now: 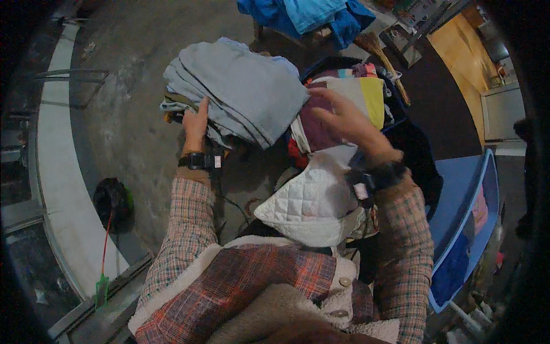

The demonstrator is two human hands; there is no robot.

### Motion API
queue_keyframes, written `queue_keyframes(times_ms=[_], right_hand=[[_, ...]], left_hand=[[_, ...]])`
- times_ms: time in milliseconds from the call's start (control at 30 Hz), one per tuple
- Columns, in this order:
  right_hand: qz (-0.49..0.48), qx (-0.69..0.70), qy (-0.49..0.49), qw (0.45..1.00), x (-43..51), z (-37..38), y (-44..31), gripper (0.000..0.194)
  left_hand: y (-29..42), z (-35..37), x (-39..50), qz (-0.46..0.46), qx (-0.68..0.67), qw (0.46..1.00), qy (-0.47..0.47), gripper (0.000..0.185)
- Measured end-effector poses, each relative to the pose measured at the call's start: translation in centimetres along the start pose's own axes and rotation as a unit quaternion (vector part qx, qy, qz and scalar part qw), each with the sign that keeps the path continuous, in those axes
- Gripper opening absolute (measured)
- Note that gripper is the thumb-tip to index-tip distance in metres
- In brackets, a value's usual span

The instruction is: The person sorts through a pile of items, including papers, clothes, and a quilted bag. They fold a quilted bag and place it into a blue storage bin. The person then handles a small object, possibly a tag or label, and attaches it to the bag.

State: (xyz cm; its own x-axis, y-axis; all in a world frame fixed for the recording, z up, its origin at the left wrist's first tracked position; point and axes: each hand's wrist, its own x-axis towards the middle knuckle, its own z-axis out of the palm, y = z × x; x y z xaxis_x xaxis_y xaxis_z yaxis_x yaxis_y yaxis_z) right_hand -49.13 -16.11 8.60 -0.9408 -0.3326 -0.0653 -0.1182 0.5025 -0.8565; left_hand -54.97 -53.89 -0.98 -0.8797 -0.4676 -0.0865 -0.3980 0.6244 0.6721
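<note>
My left hand [197, 127] grips the left edge of a stack of folded light grey-blue cloth [240, 86], thumb on top and fingers beneath. At the stack's right corner is my right hand [343, 116], blurred, fingers apart; whether the fingertips touch the cloth I cannot tell. Below the right hand lie folded maroon cloth [316, 124] and a cream and yellow cloth [371, 101], part of a pile in a dark container. A white quilted cloth [300, 202] lies nearest my body. What supports the stack is hidden.
Blue cloths [313, 17] are heaped at the top. A straw broom [389, 69] lies beyond the pile on the right. A blue plastic tub [462, 232] stands at the right, with something pink in it. On the left a dark round object [112, 202] is on the floor.
</note>
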Motion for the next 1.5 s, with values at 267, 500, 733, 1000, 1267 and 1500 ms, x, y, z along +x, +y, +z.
queue_keyframes(times_ms=[267, 500, 733, 1000, 1267, 1500], right_hand=[[-0.077, -0.095, 0.040, 0.992, 11.2, 11.3, 0.0, 0.067], [-0.058, -0.205, 0.034, 0.977, 9.6, 14.3, 0.8, 0.078], [-0.070, -0.108, 0.049, 0.990, 9.2, 12.3, 0.0, 0.082], [-0.122, -0.016, 0.157, 0.980, 4.1, 5.3, -0.7, 0.088], [-0.108, -0.077, 0.293, 0.947, -4.3, -3.4, -4.0, 0.091], [-0.012, -0.229, 0.244, 0.942, -6.7, -3.4, 3.0, 0.083]], left_hand=[[3.4, -0.1, -2.4, -0.166, -0.490, 0.847, -0.123, 0.054], [1.7, 2.7, -2.1, -0.195, -0.577, 0.779, -0.152, 0.047], [3.9, 2.9, -2.8, -0.183, -0.625, 0.700, -0.292, 0.047], [11.3, 3.2, -7.5, -0.195, -0.625, 0.639, -0.405, 0.043], [21.0, 8.1, -13.5, -0.018, -0.647, 0.453, -0.614, 0.043], [17.1, 17.1, -13.8, -0.023, -0.596, 0.507, -0.622, 0.047]])
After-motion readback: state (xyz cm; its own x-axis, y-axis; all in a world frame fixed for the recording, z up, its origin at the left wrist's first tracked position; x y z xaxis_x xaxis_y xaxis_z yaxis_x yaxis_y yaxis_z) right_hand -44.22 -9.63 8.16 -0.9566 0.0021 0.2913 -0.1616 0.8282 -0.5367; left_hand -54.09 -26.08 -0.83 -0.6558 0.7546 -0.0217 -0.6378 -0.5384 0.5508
